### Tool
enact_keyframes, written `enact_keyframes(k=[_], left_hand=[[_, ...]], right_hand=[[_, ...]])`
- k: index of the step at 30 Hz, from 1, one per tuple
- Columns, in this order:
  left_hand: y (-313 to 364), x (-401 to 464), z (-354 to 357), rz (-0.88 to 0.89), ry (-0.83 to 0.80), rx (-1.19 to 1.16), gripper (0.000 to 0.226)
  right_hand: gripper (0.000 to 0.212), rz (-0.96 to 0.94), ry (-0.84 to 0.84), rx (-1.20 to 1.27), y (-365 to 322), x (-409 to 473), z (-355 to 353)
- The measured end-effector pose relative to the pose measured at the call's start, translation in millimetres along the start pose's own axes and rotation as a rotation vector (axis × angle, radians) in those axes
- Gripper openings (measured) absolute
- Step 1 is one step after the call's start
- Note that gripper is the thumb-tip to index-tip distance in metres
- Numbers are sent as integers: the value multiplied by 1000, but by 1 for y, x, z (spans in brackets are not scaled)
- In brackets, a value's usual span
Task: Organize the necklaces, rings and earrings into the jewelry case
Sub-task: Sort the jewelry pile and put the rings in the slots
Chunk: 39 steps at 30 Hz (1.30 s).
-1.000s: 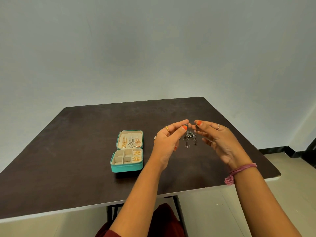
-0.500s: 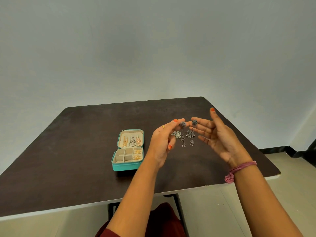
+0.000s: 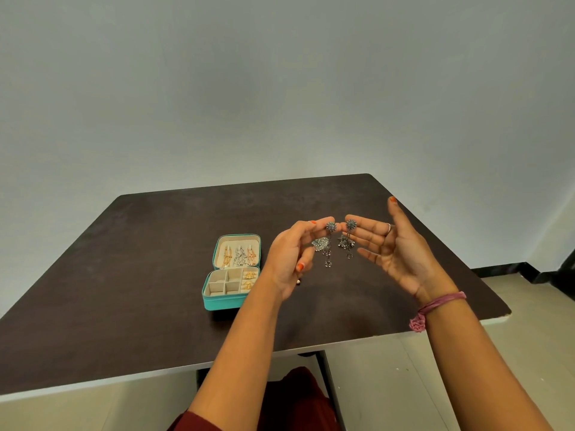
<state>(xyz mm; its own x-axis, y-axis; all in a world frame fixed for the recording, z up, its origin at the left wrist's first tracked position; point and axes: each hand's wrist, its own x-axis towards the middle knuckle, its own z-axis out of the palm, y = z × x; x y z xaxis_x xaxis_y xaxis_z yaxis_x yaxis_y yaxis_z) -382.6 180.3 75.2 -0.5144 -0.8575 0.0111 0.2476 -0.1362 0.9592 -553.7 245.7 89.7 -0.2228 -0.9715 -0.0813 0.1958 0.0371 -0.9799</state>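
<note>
Raised left hand (image 3: 289, 259) and right hand (image 3: 392, 250) each pinch a dangling silver earring (image 3: 329, 244) above the dark table (image 3: 124, 275); open teal case (image 3: 231, 272) at nine o'clock.

Single head-worn wide-angle view, looking forward and down.

The camera sat above the person's lap, close to the near edge of the table (image 3: 130, 275), facing 12 o'clock toward a bare wall. The hands rose near frame centre, forearms entering from 6 and 5 o'clock. Floor showed at 4 o'clock. No second view existed to overlap.
</note>
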Motion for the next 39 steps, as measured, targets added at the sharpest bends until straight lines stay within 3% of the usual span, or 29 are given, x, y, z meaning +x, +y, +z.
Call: enact_keyframes(k=[16, 24, 39], left_hand=[[-19, 18, -6, -112, 95, 60, 25], [-36, 26, -7, -165, 97, 118, 49], [-60, 40, -8, -257, 163, 163, 50]], right_hand=[[53, -113, 68, -193, 34, 17, 0], [53, -56, 102, -266, 60, 30, -6], [46, -38, 34, -336, 89, 45, -14]])
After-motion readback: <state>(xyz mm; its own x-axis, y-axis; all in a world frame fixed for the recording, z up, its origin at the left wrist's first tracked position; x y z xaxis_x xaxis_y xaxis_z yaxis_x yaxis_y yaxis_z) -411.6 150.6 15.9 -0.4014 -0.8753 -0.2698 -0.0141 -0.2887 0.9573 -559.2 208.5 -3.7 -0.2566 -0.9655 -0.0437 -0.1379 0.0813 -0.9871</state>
